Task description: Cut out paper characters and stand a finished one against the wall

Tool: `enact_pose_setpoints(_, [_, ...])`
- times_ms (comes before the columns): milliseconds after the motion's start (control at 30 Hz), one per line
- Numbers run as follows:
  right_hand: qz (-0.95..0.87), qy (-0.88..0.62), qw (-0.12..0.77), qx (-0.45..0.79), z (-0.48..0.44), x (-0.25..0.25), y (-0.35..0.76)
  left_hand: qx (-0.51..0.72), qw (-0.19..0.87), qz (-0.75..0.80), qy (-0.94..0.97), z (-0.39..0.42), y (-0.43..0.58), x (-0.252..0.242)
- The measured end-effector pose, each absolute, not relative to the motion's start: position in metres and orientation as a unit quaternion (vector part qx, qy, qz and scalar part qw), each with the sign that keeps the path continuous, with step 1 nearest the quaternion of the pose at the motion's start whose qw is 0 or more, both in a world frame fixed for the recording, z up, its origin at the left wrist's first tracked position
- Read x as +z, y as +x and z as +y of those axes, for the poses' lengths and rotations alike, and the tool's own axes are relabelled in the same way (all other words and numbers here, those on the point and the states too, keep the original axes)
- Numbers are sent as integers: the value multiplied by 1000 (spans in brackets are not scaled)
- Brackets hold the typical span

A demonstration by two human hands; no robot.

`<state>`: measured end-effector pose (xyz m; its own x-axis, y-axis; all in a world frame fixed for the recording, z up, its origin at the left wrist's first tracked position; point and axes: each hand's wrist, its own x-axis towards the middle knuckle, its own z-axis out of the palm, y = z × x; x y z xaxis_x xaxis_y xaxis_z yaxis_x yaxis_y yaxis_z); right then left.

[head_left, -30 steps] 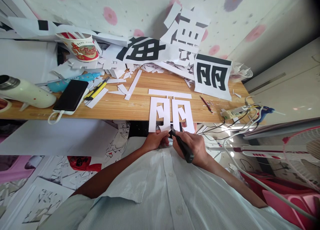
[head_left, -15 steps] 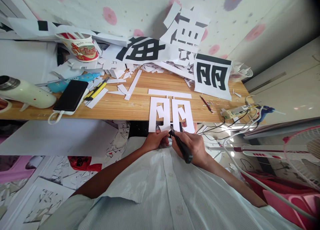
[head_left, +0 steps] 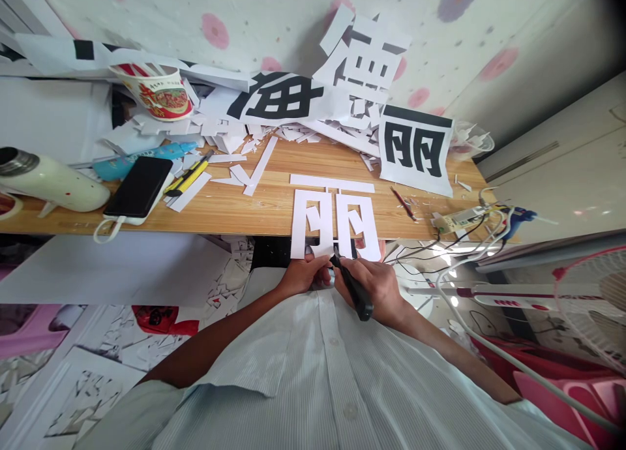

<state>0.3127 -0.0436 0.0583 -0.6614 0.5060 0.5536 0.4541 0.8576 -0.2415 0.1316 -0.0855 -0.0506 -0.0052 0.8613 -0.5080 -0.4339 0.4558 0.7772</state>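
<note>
A white cut-out character of thick board lies partly on the wooden table and juts over its front edge. My left hand pinches the lower edge of this cut-out, with the thumb on top. My right hand is wrapped round the black handle of a utility knife. The knife's front end meets the cut-out's lower edge, close to my left fingertips. The blade's tip is too small to make out. Behind the cut-out stands a paper sheet printed with the same character in black.
A yellow cutter, a phone and a pale bottle lie at left on the table. Board scraps and a paper cup crowd the back. A pencil and a power strip with cables lie at right, near a fan.
The rear of the knife handle has shifted very slightly to the left with my right hand. My left hand and the cut-out look the same.
</note>
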Motion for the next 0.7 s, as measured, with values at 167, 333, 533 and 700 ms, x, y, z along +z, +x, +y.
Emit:
enact_pose_setpoints(167, [-924, -240, 294, 48, -43, 58, 314, 476, 677, 524, 203, -85, 132, -52])
enact_pose_setpoints(333, [-909, -271, 309, 72, -44, 59, 316, 473, 675, 528, 205, -85, 131, -48])
enact_pose_setpoints(533, [-890, -304, 328, 93, -43, 56, 323, 471, 686, 516, 204, -87, 128, -52])
enact_pose_setpoints(700, [-833, -374, 372, 166, -44, 51, 334, 497, 714, 465, 165, -89, 122, -54])
